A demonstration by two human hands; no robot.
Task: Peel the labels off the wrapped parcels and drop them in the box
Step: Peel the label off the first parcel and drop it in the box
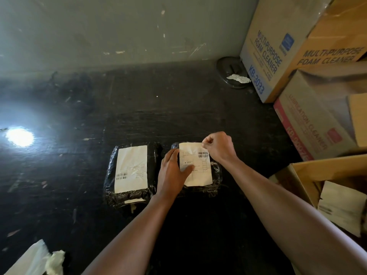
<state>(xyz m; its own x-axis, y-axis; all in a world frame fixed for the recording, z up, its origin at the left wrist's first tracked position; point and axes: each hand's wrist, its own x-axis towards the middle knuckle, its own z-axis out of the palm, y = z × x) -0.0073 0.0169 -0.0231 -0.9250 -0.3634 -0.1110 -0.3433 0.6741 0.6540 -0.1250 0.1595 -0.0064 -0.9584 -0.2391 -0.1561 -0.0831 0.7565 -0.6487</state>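
Pinched label (198,167), centre frame
Right grip (217,145) pinches the label's top corner; left grip (172,171), fingers straight, presses the parcel (215,175).

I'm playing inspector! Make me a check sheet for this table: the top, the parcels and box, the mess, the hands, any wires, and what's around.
Surface: dark tabletop, scuffed, bright glare at left.
Job's things: left parcel, its left label lying flat; right parcel with right label; open box at right holding pale sheets.
Clutter: crumpled paper front left; dark round lid with a paper scrap at the back.
Hands: left hand presses flat on the right parcel; right hand pinches the right label's top corner.
Cables: nothing seen.
Surroundings: grey wall; stacked cartons at right.
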